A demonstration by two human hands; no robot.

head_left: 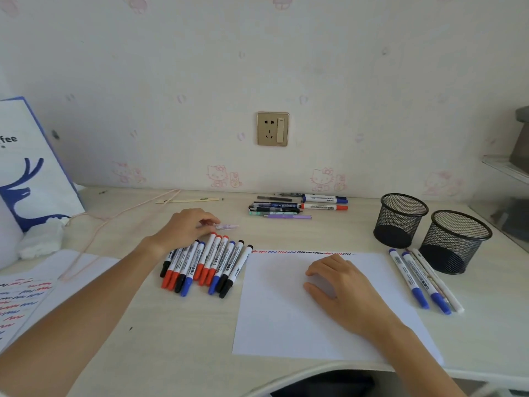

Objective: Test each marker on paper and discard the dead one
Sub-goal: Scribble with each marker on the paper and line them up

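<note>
A white sheet of paper (286, 325) lies in front of me, with a row of short red, blue and black squiggles (303, 252) along its far edge. My right hand (337, 287) rests flat on the sheet, fingers apart, holding nothing. To the left lies a row of several capped markers (206, 265) with red, blue and black caps. My left hand (186, 227) is just behind that row, its fingers closed on a pale pink-and-clear pen (226, 226) that points right. Two blue-capped markers (415, 279) and a white pen lie right of the sheet.
Two black mesh pen cups (400, 219) (455, 242) stand at the right. Another cluster of pens and markers (294, 206) lies by the wall. A scribbled-on sheet (23, 296) sits at the left edge, a white-and-blue paper bag (28, 173) behind it.
</note>
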